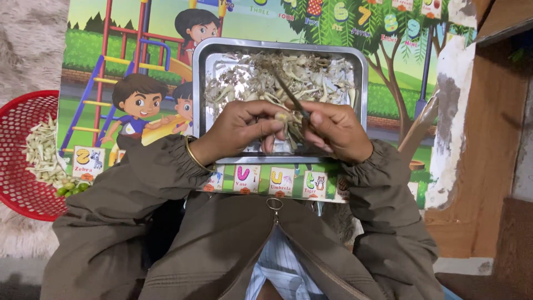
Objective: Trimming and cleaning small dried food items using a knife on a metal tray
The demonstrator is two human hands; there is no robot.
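Beneath you lay a cartoon playground mat [111, 66] carrying the steel tray [202, 83]. Your left hand [241, 130] pinched a pale pod [284, 119] over it; your right hand [336, 130] gripped a knife [288, 94] (blade close to fingertips, so a slip could nick them).

Colourful cartoon playground mat [111, 61], fuzzy beige rug [28, 44], brown wooden furniture [488, 139], daylight

tray [200, 83] on mat [100, 66], centre-far | scraps [288, 72] in tray | both hands over tray's near edge: left hand [239, 130], right hand [336, 133] with knife [288, 94] | basket [16, 183] left, pods [44, 155] inside
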